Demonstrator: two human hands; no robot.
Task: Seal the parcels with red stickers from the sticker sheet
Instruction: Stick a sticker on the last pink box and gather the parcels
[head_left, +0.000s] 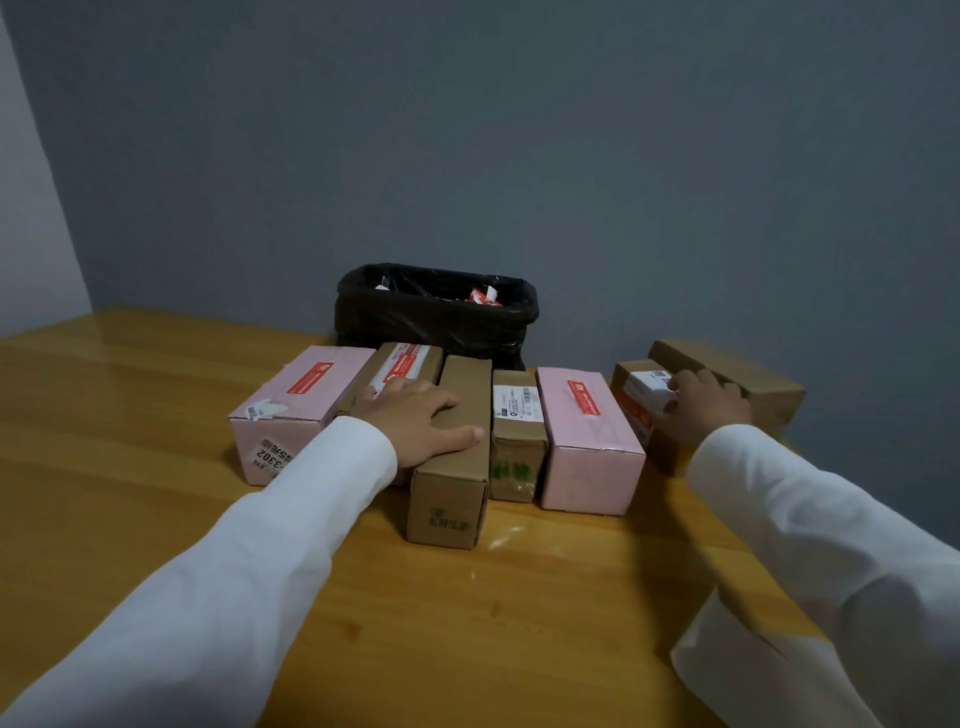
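On the wooden table (156, 519), a row of parcels stands side by side near the grey wall. From the left: a pink box (296, 410) with a red sticker (317, 382) along its top; a brown box (410, 364) bearing a red and white strip; a long brown box (457, 467) that juts closer to the viewer than the rest; a small brown box (517, 441) with a white label; a second pink box (587, 441) with a red sticker (584, 397) on top. Set slightly apart at the right, a brown box with a white label (644, 400) touches a larger plain brown box (737, 379) behind it.

Left hand (421, 421): fingers spread and fairly straight, lying flat across the top of the long brown box, with the fingertips reaching the neighbouring brown box. No sticker shows on the long box.

Right hand (706, 402): fingers curled over the labelled box at the right, gripping its top edge.

Both arms wear white sleeves. No sticker sheet is identifiable; a white sheet or cloth (753, 670) at the lower right edge cannot be determined.

Behind the row, a bin lined with a black bag (436, 312) stands against the wall, holding red and white scraps (483, 296).
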